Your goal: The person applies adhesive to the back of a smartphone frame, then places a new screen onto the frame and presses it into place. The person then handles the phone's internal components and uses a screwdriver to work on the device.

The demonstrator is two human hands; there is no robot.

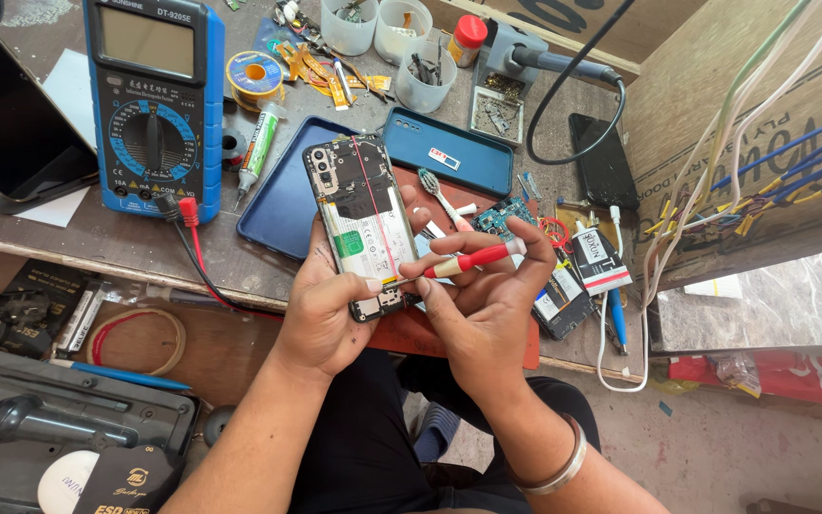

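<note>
The left hand is wrapped around the bottom of an opened smartphone. Its back cover is off, so you can see the inside parts. The thumb presses on the phone's lower edge. The phone is held up just over the front edge of the workbench.

The right hand pinches a small red screwdriver with its fingers closed on the handle. The metal tip touches the bottom part of the phone, right by the left thumb.

Behind the phone lie 2 blue phone covers. A small green circuit board sits near the right fingers. A blue multimeter with a red probe wire stands far to the left.
</note>
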